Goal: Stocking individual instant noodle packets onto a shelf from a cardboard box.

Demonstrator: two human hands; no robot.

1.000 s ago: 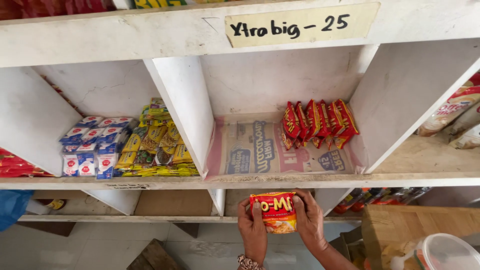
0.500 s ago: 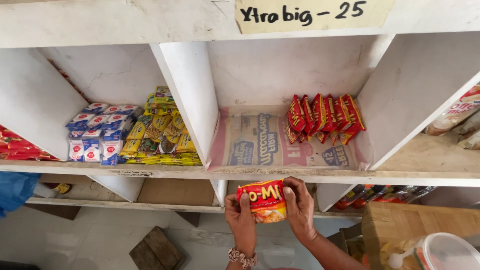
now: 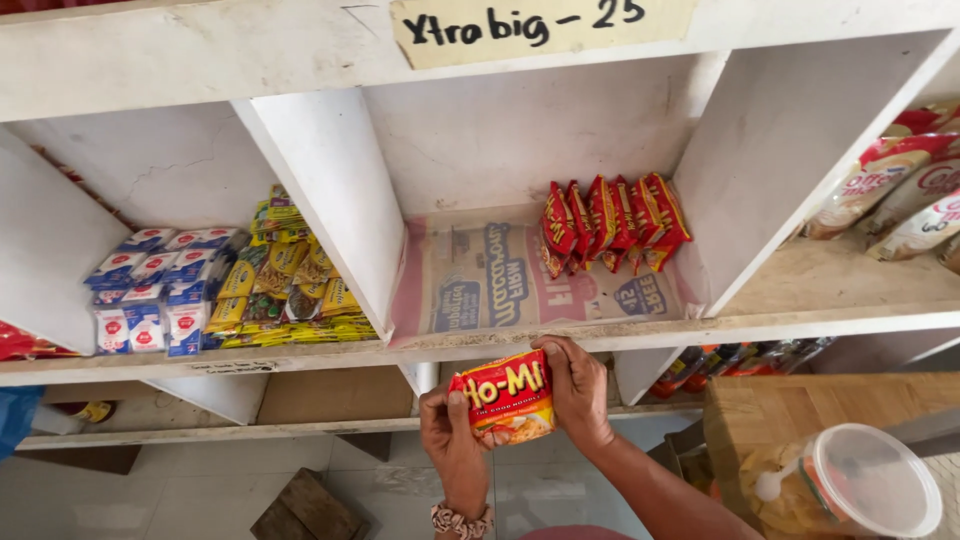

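Observation:
Both my hands hold one red and yellow noodle packet [image 3: 508,396] just below the front edge of a white wooden shelf [image 3: 650,328]. My left hand [image 3: 452,442] grips its left side, my right hand [image 3: 580,390] its right side and top. Above it, the middle compartment holds a row of several similar red noodle packets [image 3: 608,222] standing upright at the back right, on a sheet of printed paper [image 3: 510,290].
The left compartment holds blue and white sachets [image 3: 155,290] and yellow sachets [image 3: 285,290]. Pale bags [image 3: 890,195] lie in the right compartment. A clear plastic jar [image 3: 850,482] with a white lid stands on a wooden surface [image 3: 760,415] at the lower right. A paper label [image 3: 540,25] is taped to the shelf above.
My hands have lifted the noodle packet a little and shifted it left, closer to the shelf edge. The view has moved nearer to the shelf.

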